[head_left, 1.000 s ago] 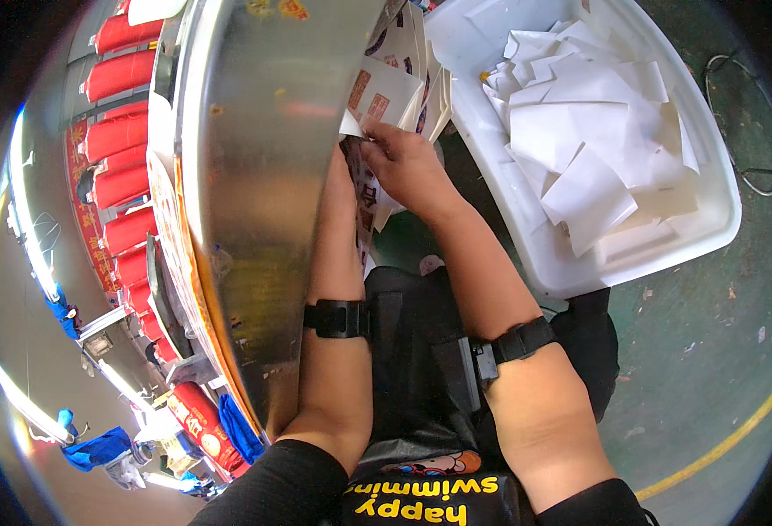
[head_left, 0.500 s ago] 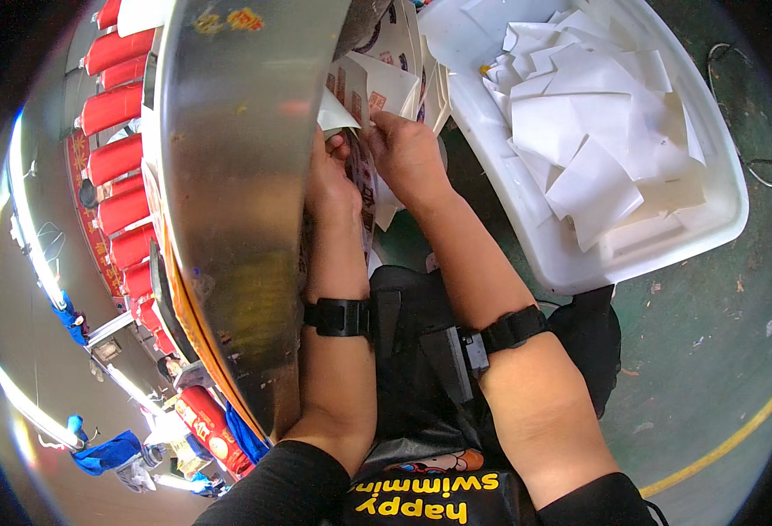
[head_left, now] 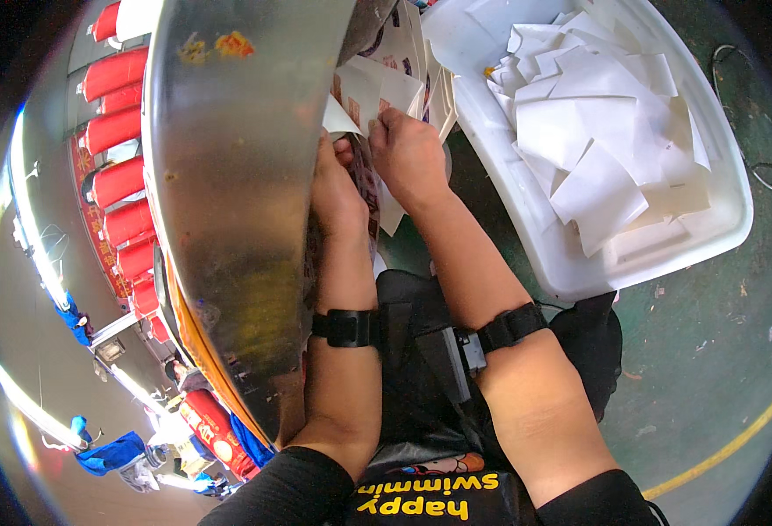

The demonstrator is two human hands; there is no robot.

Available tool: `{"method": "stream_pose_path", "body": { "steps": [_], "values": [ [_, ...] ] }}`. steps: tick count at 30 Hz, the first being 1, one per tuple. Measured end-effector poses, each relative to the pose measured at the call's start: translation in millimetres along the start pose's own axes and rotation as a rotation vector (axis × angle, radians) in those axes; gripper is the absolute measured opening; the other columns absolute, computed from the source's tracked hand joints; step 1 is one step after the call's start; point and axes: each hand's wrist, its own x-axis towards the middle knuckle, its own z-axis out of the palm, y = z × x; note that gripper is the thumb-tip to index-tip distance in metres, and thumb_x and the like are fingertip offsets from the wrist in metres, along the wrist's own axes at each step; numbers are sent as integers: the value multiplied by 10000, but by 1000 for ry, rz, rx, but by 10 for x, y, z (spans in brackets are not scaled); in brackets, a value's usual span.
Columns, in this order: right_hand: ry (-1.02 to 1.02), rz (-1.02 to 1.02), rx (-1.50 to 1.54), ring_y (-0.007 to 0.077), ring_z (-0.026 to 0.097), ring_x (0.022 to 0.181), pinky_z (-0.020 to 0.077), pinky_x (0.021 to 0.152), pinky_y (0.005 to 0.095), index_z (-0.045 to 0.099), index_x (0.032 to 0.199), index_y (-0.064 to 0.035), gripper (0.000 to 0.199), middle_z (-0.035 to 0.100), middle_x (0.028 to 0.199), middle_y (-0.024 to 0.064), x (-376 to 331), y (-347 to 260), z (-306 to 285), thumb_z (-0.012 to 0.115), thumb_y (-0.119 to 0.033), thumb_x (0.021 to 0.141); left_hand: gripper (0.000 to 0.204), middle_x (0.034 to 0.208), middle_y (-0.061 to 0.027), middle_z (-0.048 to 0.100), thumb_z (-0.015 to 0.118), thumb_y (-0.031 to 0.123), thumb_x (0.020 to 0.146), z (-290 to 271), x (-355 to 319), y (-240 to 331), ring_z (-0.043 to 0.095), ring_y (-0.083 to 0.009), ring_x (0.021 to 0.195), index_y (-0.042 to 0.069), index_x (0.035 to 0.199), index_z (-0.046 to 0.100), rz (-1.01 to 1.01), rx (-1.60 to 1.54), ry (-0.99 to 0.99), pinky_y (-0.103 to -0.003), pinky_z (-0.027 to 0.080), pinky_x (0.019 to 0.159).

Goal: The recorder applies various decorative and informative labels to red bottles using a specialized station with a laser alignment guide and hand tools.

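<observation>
My right hand (head_left: pixel 409 159) is closed in a pinch at the edge of a printed paper sheet (head_left: pixel 377 86), pale with reddish marks. Close on its left, my left hand (head_left: pixel 340 195) has curled fingers beside a white paper piece (head_left: pixel 338 117); what it grips is partly hidden. More printed sheets (head_left: pixel 400 39) hang behind and below the hands. A shiny metal panel (head_left: pixel 237 158), stained in places, stands right against my left hand and forearm and covers part of that hand.
A white plastic tub (head_left: pixel 551 282) holding several loose white paper pieces (head_left: pixel 579 127) stands on the green floor (head_left: pixel 693 351) at right. A yellow line (head_left: pixel 728 451) crosses the floor. Beyond the panel, red cylindrical rolls (head_left: pixel 114 130) are lined up at left.
My left hand has shifted slightly right and down in the picture. The upper flap of the printed sheet lies a little differently. My right hand keeps its pinch.
</observation>
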Motion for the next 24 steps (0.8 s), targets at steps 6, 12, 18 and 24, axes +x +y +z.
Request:
{"method": "stream_pose_path", "body": {
  "steps": [6,12,18,24],
  "values": [
    [-106,21,54,442,629,847,495,782,499,677,925,-13,242,644,829,271,106,56,6,566,-223,875,436,1216,-164,534,583,96,924,-105,-116,-244,566,-255,1044,13,1318,416,176,150,-127,-354,467,909],
    [-157,-13,-7,432,635,854,498,782,483,679,926,2,255,653,839,257,109,163,50,580,-225,867,848,1351,-231,480,739,367,824,-560,-52,-748,490,-339,1229,9,1437,275,326,795,-199,-409,347,1056],
    [-120,9,33,337,682,676,538,696,417,676,922,24,249,656,733,235,104,311,64,560,-190,870,749,1282,-251,544,693,462,838,-612,-179,-534,510,-361,1218,19,1380,426,91,647,-423,-418,373,1029],
    [-131,-18,52,282,681,599,543,620,380,669,939,46,257,646,676,221,74,174,121,550,-174,881,704,1295,-254,541,623,482,881,-978,-118,-730,514,-379,1212,11,1372,443,134,619,-374,-434,378,1024]
  ]
}}
